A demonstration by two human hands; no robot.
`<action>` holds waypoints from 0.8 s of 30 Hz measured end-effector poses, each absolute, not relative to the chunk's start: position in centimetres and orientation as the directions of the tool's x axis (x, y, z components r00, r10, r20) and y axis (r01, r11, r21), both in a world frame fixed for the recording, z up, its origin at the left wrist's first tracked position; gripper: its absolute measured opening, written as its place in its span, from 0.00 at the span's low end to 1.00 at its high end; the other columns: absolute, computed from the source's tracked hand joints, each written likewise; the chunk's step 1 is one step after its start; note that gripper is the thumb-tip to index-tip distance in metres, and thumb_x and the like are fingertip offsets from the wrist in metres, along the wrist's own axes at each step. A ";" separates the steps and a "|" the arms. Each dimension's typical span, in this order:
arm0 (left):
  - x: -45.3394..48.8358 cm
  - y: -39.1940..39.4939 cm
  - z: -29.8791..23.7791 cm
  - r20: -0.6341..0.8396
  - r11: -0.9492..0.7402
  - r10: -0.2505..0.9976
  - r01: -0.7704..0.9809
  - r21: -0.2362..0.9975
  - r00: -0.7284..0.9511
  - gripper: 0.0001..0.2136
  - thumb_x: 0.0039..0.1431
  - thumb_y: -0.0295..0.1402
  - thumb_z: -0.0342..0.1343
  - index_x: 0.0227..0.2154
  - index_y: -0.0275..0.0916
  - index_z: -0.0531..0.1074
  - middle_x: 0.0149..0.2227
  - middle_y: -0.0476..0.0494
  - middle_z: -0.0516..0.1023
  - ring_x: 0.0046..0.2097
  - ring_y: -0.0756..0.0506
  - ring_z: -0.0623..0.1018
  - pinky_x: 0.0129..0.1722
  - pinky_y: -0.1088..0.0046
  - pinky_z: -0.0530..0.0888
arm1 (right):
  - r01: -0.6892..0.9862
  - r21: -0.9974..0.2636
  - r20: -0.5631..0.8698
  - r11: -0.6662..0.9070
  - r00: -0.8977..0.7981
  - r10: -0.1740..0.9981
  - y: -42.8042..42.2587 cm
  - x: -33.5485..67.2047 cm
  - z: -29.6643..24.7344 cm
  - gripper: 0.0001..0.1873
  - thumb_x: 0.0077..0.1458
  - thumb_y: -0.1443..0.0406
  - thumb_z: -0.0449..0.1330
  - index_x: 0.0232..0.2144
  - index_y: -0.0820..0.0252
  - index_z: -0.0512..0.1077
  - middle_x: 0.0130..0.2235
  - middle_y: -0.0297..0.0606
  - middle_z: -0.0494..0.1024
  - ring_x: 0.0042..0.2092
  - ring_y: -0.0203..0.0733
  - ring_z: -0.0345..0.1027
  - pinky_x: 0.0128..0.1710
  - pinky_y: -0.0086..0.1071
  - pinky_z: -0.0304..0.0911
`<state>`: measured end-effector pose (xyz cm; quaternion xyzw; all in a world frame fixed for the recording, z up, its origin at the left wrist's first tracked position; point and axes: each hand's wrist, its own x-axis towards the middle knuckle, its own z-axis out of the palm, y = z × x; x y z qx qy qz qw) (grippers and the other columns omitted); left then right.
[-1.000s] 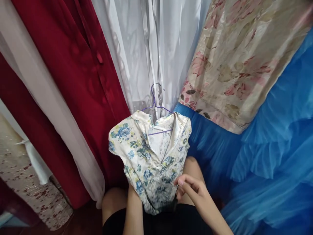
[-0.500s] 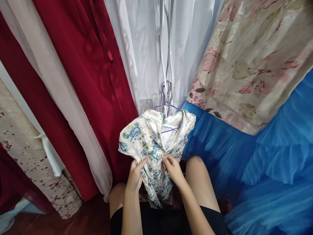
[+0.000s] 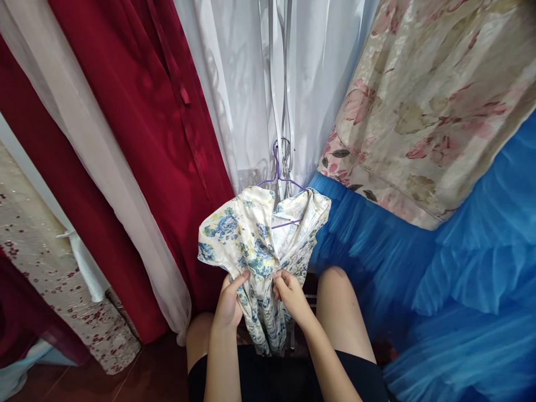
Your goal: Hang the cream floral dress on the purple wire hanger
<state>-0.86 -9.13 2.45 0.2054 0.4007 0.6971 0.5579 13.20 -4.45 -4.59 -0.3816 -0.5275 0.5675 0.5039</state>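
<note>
A white dress (image 3: 251,245) with blue, green and yellow flowers hangs on a purple hanger (image 3: 277,167) in front of me. Its collar is spread apart at the top, and the lower part falls in folds between my knees. My left hand (image 3: 229,298) grips the side of the dress, the thumb lying on the outside and the other fingers behind the cloth. On the front edge below the neckline, my right hand (image 3: 288,287) pinches the fabric between thumb and fingers. Any button or fastener under those fingertips is hidden.
Red cloth (image 3: 167,139) and pale sheer fabric (image 3: 104,162) hang to the left. Behind the hanger is white cloth with ribbons (image 3: 278,72). On the right hang a beige floral garment (image 3: 419,128) and blue tulle (image 3: 377,251). Dark tiled floor (image 3: 154,374) shows below.
The dress, its hanger and both hands have shifted slightly left in view. The lower folds have swung a little, and both hands keep hold of the cloth.
</note>
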 end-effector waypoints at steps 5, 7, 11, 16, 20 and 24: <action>-1.6 -8.2 1.6 -0.188 -0.079 0.920 -0.630 0.772 -0.345 0.20 0.50 0.27 0.67 0.48 0.35 0.75 0.43 0.38 0.84 0.50 0.38 0.82 0.54 0.61 0.77 | -0.059 -0.992 0.118 0.109 -0.171 0.978 -5.3 14.9 -5.1 0.18 0.61 0.52 0.54 0.25 0.55 0.60 0.18 0.28 0.65 0.21 0.36 0.57 0.25 0.30 0.53; -1.5 -8.0 1.3 -0.193 -0.075 0.918 -0.630 0.773 -0.346 0.20 0.50 0.27 0.67 0.48 0.35 0.75 0.44 0.38 0.84 0.50 0.38 0.82 0.55 0.61 0.77 | -0.010 -0.989 0.145 0.145 -0.183 0.972 -5.7 15.6 -4.8 0.19 0.63 0.52 0.53 0.24 0.55 0.60 0.19 0.29 0.66 0.23 0.37 0.59 0.27 0.31 0.54; -0.6 -8.1 1.1 -0.180 -0.033 0.943 -0.617 0.787 -0.280 0.24 0.47 0.29 0.69 0.50 0.36 0.75 0.43 0.38 0.84 0.49 0.36 0.82 0.54 0.59 0.77 | -0.063 -0.990 0.137 0.127 -0.180 0.974 -6.1 16.0 -4.0 0.21 0.64 0.52 0.53 0.23 0.55 0.60 0.19 0.29 0.65 0.24 0.36 0.58 0.28 0.31 0.54; -0.9 -7.6 0.8 -0.164 -0.055 0.942 -0.616 0.786 -0.294 0.23 0.47 0.30 0.69 0.48 0.37 0.75 0.44 0.38 0.83 0.50 0.37 0.81 0.55 0.60 0.75 | -0.146 -0.989 0.059 0.026 -0.221 0.973 -6.3 16.5 -3.6 0.22 0.58 0.47 0.58 0.24 0.56 0.62 0.18 0.29 0.67 0.21 0.35 0.54 0.26 0.30 0.52; -1.8 -6.9 -0.5 -0.014 -0.283 0.809 -0.411 0.866 -0.587 0.18 0.51 0.33 0.67 0.45 0.39 0.73 0.47 0.41 0.80 0.54 0.41 0.78 0.58 0.65 0.71 | -0.139 -0.990 0.068 0.032 -0.262 0.963 -6.8 17.4 -3.4 0.21 0.58 0.48 0.58 0.25 0.58 0.65 0.18 0.30 0.68 0.22 0.35 0.55 0.26 0.30 0.51; 0.1 -8.3 -3.0 0.323 -0.366 0.515 0.138 0.920 -0.794 0.17 0.53 0.33 0.66 0.44 0.42 0.70 0.52 0.41 0.73 0.58 0.41 0.71 0.62 0.65 0.65 | -0.134 -0.991 0.045 0.010 -0.261 0.964 -7.3 17.8 -3.2 0.14 0.57 0.55 0.60 0.29 0.59 0.67 0.18 0.29 0.68 0.21 0.34 0.56 0.25 0.29 0.51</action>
